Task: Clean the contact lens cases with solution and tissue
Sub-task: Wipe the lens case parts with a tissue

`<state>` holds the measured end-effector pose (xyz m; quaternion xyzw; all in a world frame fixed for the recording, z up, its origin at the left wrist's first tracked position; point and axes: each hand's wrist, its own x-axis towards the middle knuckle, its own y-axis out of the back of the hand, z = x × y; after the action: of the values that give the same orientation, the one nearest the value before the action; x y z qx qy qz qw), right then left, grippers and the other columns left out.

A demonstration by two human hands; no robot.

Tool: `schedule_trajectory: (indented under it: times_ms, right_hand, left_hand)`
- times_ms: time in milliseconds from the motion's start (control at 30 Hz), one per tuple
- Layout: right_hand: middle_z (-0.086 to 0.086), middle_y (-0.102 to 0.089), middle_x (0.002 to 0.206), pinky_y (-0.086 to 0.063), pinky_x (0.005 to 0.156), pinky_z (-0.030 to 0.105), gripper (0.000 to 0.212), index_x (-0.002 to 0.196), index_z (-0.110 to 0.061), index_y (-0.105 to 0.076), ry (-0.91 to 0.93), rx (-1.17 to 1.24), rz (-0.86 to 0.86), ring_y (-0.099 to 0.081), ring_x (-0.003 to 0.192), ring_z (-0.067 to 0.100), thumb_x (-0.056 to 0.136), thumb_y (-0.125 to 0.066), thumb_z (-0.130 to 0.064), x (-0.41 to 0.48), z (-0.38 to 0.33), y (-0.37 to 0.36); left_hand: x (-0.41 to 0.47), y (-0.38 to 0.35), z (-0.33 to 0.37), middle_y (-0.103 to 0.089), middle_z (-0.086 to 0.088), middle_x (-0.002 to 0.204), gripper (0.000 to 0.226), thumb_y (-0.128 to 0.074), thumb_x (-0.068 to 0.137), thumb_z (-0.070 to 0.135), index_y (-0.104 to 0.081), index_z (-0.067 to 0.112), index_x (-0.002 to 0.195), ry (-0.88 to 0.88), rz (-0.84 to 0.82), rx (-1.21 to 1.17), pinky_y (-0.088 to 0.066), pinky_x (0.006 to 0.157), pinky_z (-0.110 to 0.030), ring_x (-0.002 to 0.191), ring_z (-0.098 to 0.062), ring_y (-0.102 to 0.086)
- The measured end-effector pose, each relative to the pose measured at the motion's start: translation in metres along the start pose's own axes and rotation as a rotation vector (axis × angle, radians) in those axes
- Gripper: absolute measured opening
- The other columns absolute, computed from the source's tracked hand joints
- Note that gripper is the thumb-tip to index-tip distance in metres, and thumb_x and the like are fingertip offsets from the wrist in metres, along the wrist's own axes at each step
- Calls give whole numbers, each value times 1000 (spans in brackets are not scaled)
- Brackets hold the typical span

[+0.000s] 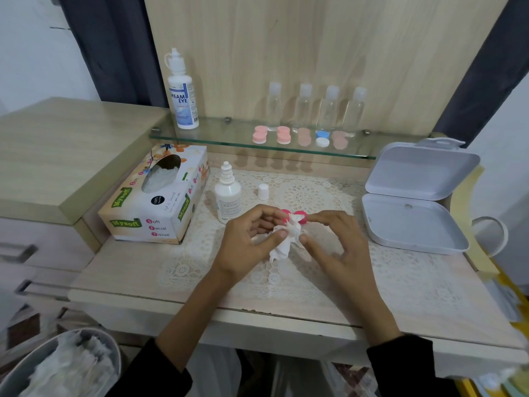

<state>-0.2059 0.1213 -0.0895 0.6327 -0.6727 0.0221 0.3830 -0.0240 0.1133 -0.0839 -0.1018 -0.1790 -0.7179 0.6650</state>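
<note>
Just right of the small solution bottle (227, 193), the right hand (335, 245) pinches the pink contact lens case (301, 217) by its edge. The left hand (252, 236) pinches a crumpled tissue (283, 243) against it. The case looks light, stiff and likely slippery when wet. The tissue is soft and tears easily.

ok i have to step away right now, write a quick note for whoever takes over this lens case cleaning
Left hand: pinches the tissue against the pink case.
Right hand: pinches the pink case and tissue from the other side.
Things: small bottle stands uncapped on the lace mat, its cap beside it, and the tissue box to the left.
Done: bottle opened, this case mid-wipe.
Left: finish wiping it. More cases sit on the glass shelf; I cannot tell whether they are clean. Recap the bottle.
</note>
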Motion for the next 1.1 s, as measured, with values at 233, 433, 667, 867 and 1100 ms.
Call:
schedule_trajectory:
  times_ms: [233, 433, 667, 867, 1100]
  right_hand:
    - [-12, -67, 91, -37, 74, 16, 14, 97, -19, -72, 45, 68, -54, -61, 86, 13, 83, -73, -17, -1, -5, 0]
    - [-3, -64, 91, -48, 73, 31, 23, 90, -14, -70, -33, 118, 183, -60, 90, 16, 81, -63, 6, 1, 1, 2]
    - [-9, -63, 91, -44, 67, 17, 22, 96, -18, -62, -112, 44, 198, -58, 86, 9, 83, -64, 0, 1, 2, 0]
    - [-6, -65, 81, -42, 69, 17, 11, 85, -13, -70, 48, -196, 105, -55, 77, 3, 79, -74, -4, 1, 8, -6]
    - [-6, -68, 81, -47, 67, 35, 6, 84, -18, -72, 158, -467, -40, -57, 78, 16, 81, -69, -14, -2, 6, -11]
  left_hand:
    - [-3, 1, 2, -67, -1, 88, 25, -72, 78, 5, -64, 18, 97, 31, -106, -79, -52, 78, -25, 81, -17, -67]
    - [2, 2, -7, -64, 20, 101, 25, -67, 84, 10, -64, 31, 98, -38, 50, 236, -43, 85, -22, 100, -8, -59]
    - [6, -2, -24, -62, 15, 107, 44, -61, 76, 50, -64, 30, 115, -24, -88, 678, -38, 95, -38, 104, -8, -50]
    - [6, -3, -24, -63, 15, 98, 29, -72, 77, 40, -68, 26, 101, -66, -71, 666, -40, 91, -41, 98, -10, -51]
    - [6, -4, -20, -64, 13, 89, 26, -79, 71, 35, -69, 23, 92, -25, 6, 611, -41, 85, -29, 90, -8, -52]
